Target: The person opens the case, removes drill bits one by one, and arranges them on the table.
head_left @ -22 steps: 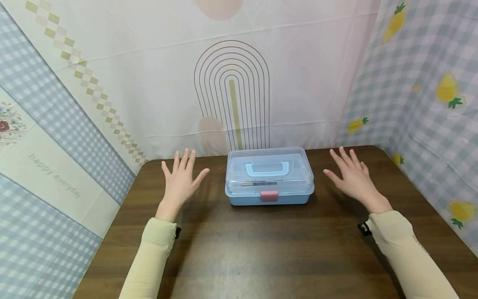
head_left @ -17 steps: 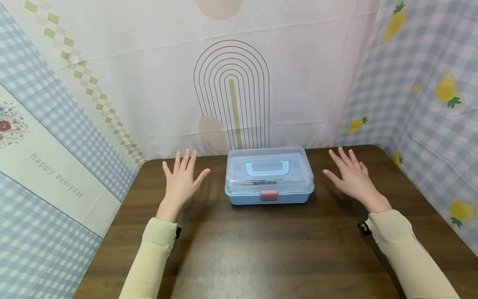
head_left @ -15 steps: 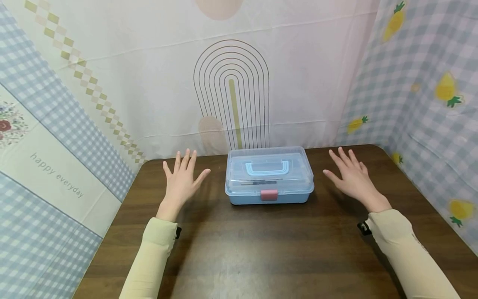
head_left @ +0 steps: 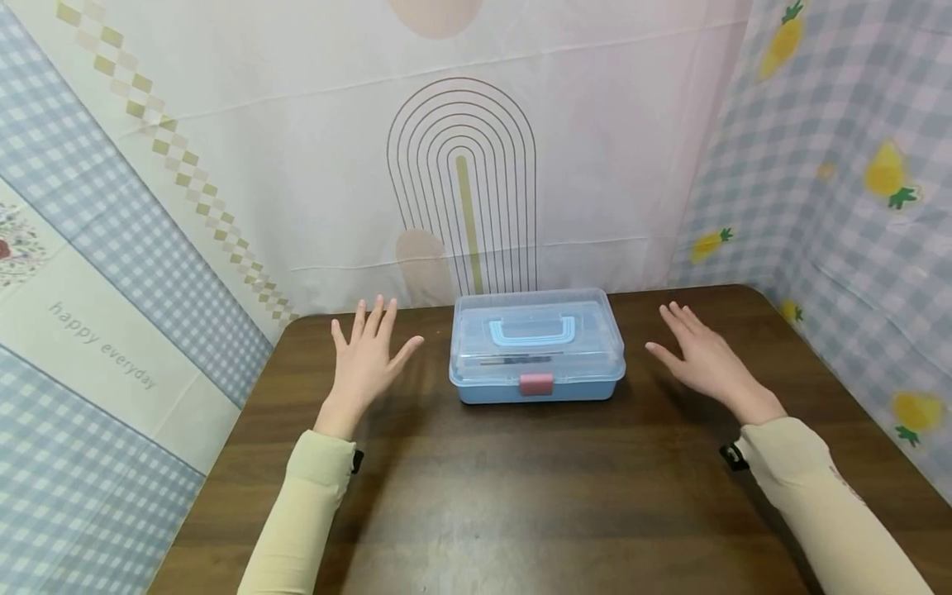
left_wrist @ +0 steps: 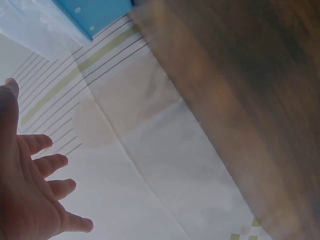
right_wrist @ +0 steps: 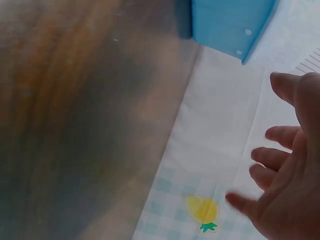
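Observation:
A light-blue plastic storage box (head_left: 537,347) stands near the table's back edge, its clear lid down. On top is a blue carry handle (head_left: 532,332), and a pink latch (head_left: 536,383) sits at the front. Slim dark items show faintly through the lid. My left hand (head_left: 363,364) is held to the left of the box, fingers spread, touching nothing. To the right of the box, my right hand (head_left: 702,355) is also apart from it, its fingers straight and close together. Each wrist view shows one blue end of the box and a hand holding nothing.
The dark wooden table (head_left: 521,496) reaches back to a pale patterned cloth (head_left: 595,165) hung behind it. Checked cloth with pineapples (head_left: 855,231) hangs along the right side, and blue checked cloth (head_left: 97,463) along the left. Black bands (head_left: 735,456) circle the wrists.
My right hand's fingers have drawn closer together and the hand has turned slightly. My left hand has shifted a little to the right in the view. The box stays in place.

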Action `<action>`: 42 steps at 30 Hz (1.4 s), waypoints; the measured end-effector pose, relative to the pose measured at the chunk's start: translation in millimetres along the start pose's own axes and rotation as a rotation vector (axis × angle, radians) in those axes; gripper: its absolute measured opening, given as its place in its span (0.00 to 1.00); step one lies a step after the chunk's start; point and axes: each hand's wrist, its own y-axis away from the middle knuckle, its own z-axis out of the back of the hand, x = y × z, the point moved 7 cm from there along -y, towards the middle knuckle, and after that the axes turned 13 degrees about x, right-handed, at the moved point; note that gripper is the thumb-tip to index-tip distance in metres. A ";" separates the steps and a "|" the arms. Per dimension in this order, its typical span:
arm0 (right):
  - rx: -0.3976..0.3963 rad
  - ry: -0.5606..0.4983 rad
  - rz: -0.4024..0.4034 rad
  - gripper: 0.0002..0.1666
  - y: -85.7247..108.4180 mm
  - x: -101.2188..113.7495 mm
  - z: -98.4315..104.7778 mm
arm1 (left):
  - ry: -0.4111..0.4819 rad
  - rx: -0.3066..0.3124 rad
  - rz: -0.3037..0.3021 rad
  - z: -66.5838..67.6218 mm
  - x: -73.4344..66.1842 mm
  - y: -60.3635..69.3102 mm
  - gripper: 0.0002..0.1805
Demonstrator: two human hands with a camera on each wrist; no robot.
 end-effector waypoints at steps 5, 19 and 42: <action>0.069 -0.026 0.005 0.51 3.3 -0.6 -8.7 | 0.005 0.023 -0.016 -6.5 -2.3 -0.7 0.49; 0.138 -0.057 0.092 0.38 17.6 25.9 -36.5 | 0.064 0.022 -0.093 -8.5 -17.2 -7.7 0.47; 0.150 -0.213 0.137 0.25 26.6 63.8 -59.7 | 0.088 0.041 -0.192 -12.3 -50.5 -20.7 0.44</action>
